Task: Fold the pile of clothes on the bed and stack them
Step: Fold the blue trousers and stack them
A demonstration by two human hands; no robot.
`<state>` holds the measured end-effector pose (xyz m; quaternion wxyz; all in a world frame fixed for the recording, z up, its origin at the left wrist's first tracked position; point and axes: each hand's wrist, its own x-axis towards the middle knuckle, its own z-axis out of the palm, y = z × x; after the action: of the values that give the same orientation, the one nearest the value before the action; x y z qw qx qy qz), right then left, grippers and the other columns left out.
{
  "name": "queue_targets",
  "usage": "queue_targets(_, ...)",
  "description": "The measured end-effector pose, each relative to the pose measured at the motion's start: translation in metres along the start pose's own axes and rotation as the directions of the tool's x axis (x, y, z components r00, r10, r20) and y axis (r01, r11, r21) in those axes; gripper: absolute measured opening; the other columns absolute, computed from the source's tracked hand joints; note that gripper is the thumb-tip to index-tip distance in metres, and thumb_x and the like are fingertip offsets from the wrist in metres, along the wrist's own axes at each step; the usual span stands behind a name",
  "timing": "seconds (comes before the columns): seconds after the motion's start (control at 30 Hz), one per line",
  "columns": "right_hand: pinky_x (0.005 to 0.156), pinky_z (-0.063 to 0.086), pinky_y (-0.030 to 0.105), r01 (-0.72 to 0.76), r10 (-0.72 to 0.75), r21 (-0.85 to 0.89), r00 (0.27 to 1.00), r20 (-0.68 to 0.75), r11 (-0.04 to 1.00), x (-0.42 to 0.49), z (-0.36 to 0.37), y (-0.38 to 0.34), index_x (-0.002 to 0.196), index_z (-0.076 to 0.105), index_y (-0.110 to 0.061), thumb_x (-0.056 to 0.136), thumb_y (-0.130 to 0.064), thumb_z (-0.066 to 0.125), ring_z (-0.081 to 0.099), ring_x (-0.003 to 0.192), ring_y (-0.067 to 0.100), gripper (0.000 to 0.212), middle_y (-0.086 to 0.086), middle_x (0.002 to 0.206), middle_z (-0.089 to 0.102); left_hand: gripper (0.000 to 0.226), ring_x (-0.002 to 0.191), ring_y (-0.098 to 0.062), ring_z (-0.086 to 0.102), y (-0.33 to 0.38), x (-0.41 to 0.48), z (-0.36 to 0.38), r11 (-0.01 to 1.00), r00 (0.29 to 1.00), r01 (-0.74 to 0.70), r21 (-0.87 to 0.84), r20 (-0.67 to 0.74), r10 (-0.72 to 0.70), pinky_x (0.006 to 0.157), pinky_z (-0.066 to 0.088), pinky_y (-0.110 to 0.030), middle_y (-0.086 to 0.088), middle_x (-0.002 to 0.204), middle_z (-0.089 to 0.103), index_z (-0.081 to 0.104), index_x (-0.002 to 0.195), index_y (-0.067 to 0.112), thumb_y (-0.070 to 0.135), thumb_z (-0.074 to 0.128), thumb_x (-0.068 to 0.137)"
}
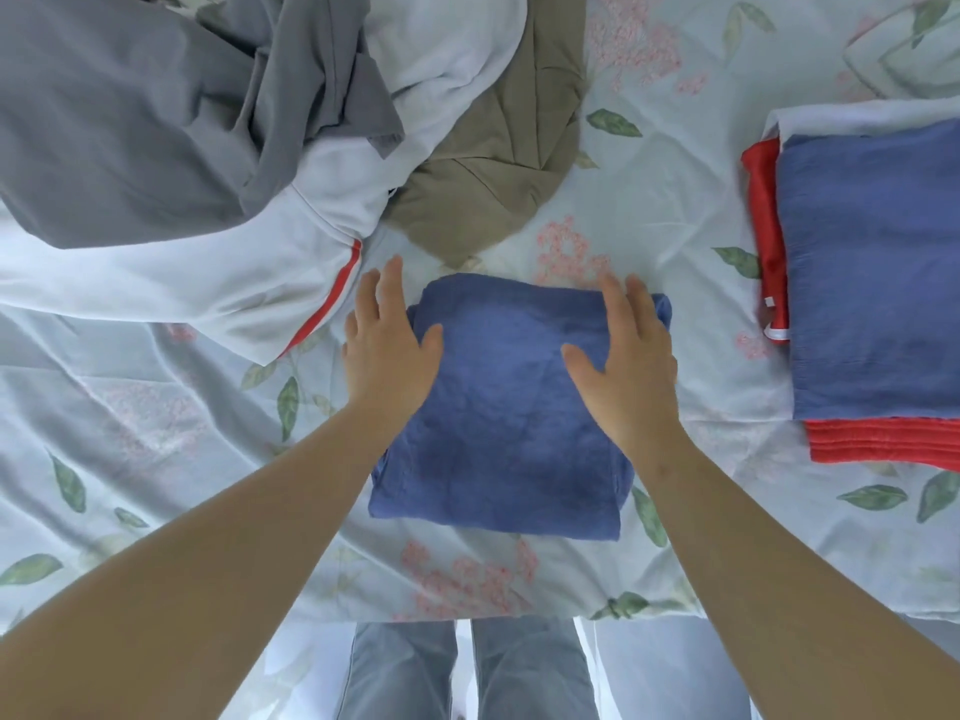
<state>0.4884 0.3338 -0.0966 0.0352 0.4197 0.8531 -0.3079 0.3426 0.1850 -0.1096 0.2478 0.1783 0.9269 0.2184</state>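
Observation:
A folded blue garment lies on the bed in front of me. My left hand rests flat on its far left corner, fingers straight and partly over the sheet. My right hand lies flat on its far right part, fingers straight. At the right stands a stack of folded clothes: a blue piece on top, red ones under it, a white one at the bottom. The unfolded pile sits at the far left: a grey garment, a white one with a red stripe and a khaki one.
The bed is covered by a pale floral sheet. Its near edge runs along the bottom of the view, with my legs in grey trousers below it.

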Motion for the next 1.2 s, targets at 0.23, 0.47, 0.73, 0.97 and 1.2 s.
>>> queue_targets(0.23, 0.103, 0.036, 0.055, -0.669, 0.658, 0.316, 0.736, 0.159, 0.672, -0.046, 0.025, 0.018, 0.145, 0.019, -0.019, 0.079, -0.036, 0.072, 0.035, 0.129, 0.034, 0.086, 0.007, 0.146, 0.031, 0.083, 0.117, -0.033, 0.046, -0.026, -0.031, 0.014, 0.868, 0.872, 0.474, -0.146, 0.212, -0.441, 0.099, 0.039, -0.054, -0.005, 0.133, 0.040, 0.026, 0.138, 0.020, 0.044, 0.074, 0.074)
queue_targets(0.47, 0.074, 0.053, 0.037, -0.610, 0.522, 0.576, 0.784, 0.337, 0.544, -0.050, 0.028, 0.021, 0.091, 0.059, -0.014, 0.083, -0.024, 0.067, 0.064, 0.087, 0.025, 0.015, 0.001, 0.087, 0.067, 0.016, 0.077, -0.017, 0.065, -0.022, -0.033, 0.009, 0.768, 0.821, 0.528, -0.362, 0.448, -0.353, 0.059, 0.048, -0.029, 0.004, 0.085, 0.070, 0.061, 0.094, 0.022, 0.034, 0.065, 0.086)
queue_targets(0.73, 0.083, 0.054, 0.041, -0.486, 0.371, 0.793, 0.858, 0.354, 0.368, -0.063, -0.016, 0.021, 0.102, 0.064, -0.033, 0.088, -0.024, 0.065, 0.068, 0.098, 0.019, 0.016, -0.005, 0.102, 0.072, 0.036, 0.107, -0.024, 0.061, -0.010, -0.036, -0.031, 0.695, 0.848, 0.452, -0.560, 0.512, -0.138, 0.095, 0.049, -0.048, 0.001, 0.116, 0.065, 0.051, 0.128, 0.025, 0.026, 0.059, 0.093)
queue_targets(0.97, 0.080, 0.053, 0.037, -0.294, 0.575, 0.910, 0.814, 0.079, 0.292, -0.072, -0.071, 0.016, 0.118, 0.053, -0.017, 0.083, -0.015, 0.071, 0.062, 0.104, 0.023, 0.039, 0.002, 0.116, 0.062, 0.042, 0.101, -0.018, 0.057, 0.057, -0.034, -0.058, 0.828, 0.977, 0.125, -0.547, 0.212, -0.007, 0.072, 0.047, -0.028, 0.009, 0.102, 0.056, 0.046, 0.115, 0.023, 0.021, 0.071, 0.082)
queue_targets(1.2, 0.072, 0.040, 0.015, -0.201, 0.413, 0.764, 0.906, -0.093, 0.613, -0.062, -0.139, 0.072, 0.139, 0.038, -0.034, 0.078, 0.002, 0.069, 0.051, 0.101, 0.006, 0.078, -0.020, 0.120, 0.049, 0.094, 0.084, -0.004, 0.055, 0.137, -0.031, -0.031, 0.910, 0.925, -0.174, -0.376, 0.253, 0.282, 0.076, 0.046, -0.014, 0.007, 0.089, 0.049, 0.021, 0.147, 0.027, -0.004, 0.071, 0.074)
